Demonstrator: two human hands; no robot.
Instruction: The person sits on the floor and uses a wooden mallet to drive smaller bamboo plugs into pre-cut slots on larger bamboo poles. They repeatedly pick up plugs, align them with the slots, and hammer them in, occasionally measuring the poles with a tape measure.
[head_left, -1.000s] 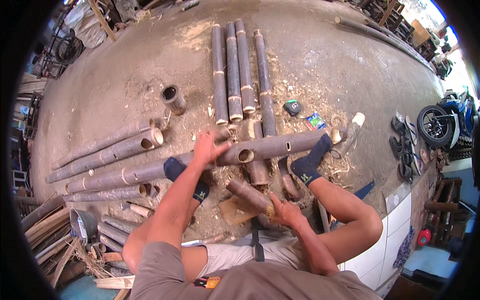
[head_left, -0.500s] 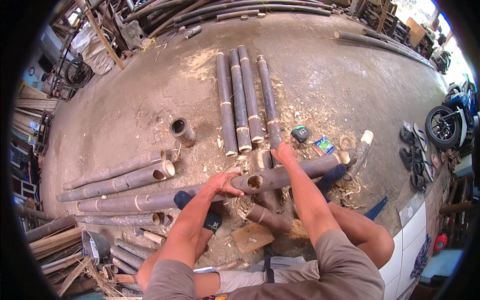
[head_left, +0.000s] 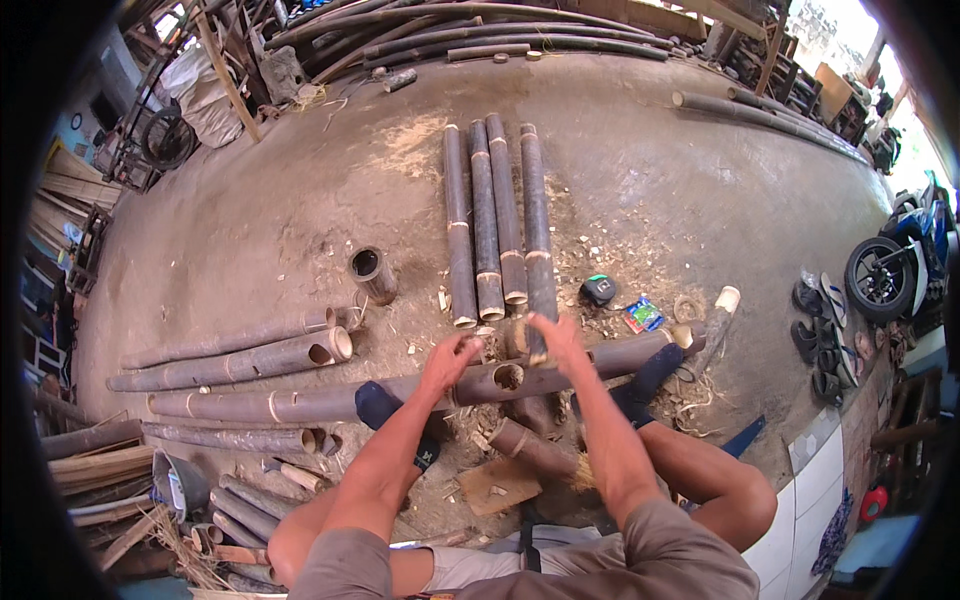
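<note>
My right hand [head_left: 562, 343] is closed around the near end of a slim dark bamboo pole [head_left: 536, 220], which points away from me. The pole's pale cut end shows just below my fingers, over a long thick bamboo pole [head_left: 325, 404] lying crosswise in front of me. That thick pole has a round hole cut in its upper side, between my hands. My left hand [head_left: 452, 358] is apart from the slim pole, above the thick one left of the hole, fingers parted and holding nothing. My feet in dark socks rest against the thick pole.
Three bamboo poles [head_left: 487, 215] lie beside the slim one. A tape measure [head_left: 598, 290] and a small colourful packet [head_left: 643, 314] are to the right. A short bamboo tube [head_left: 372, 275] stands at left. A saw blade [head_left: 742, 437], sandals [head_left: 830, 340] and a motorcycle wheel [head_left: 882, 280] lie farther right.
My left hand has lifted off the thick pole. My right hand still grips the slim pole, whose near end has swung slightly left and now shows below my fingers.
</note>
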